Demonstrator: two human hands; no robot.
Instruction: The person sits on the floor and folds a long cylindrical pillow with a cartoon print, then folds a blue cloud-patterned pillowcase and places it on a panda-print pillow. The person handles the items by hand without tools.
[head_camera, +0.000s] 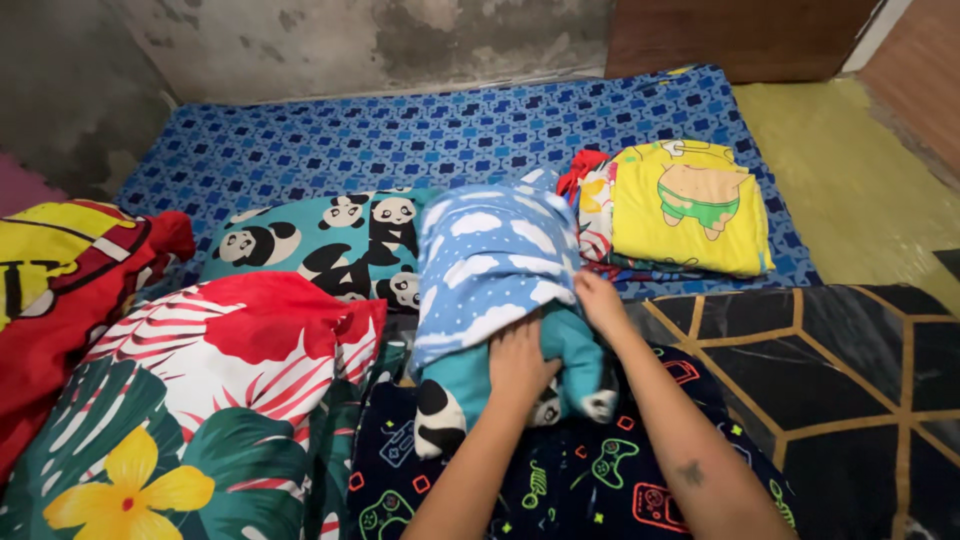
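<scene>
A blue pillowcase with white clouds (490, 262) covers most of a teal panda-print pillow (575, 345), whose near end sticks out. My left hand (520, 362) presses flat on the teal pillow at the case's opening. My right hand (598, 298) pinches the edge of the cloud pillowcase on its right side. Both forearms reach in from the bottom of the view.
A second panda-print pillow (320, 245) lies to the left. A red and green floral pillow (200, 400) and a red and yellow one (60, 270) sit nearer left. Folded yellow cartoon cloths (690, 205) are stacked right, on the blue patterned mattress (420, 130). A black and gold cover (830, 380) lies right.
</scene>
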